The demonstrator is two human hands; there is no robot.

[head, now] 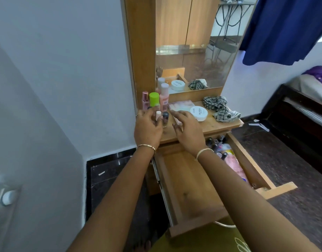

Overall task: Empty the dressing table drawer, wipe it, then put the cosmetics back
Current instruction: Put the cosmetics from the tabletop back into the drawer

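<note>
The wooden drawer [184, 188] is pulled out; its left part is bare, and nail polish bottles [217, 142] and a pink packet [234, 166] lie along its right side. On the dressing table top [216, 124] stand a green-capped bottle [154, 99], a pink bottle [164, 96], a small pink perfume [145, 100], a pale tube [158, 115] and a dark nail polish bottle [165, 118]. My left hand [147, 127] hovers by these small bottles, fingers spread. My right hand [188, 130] is open just right of them, over a pastel palette [180, 105].
A white round jar [199, 113] and a striped grey cloth [221, 109] lie on the table top at the right. A mirror [193, 51] rises behind. A dark bed frame [298, 113] stands to the right, a white wall to the left.
</note>
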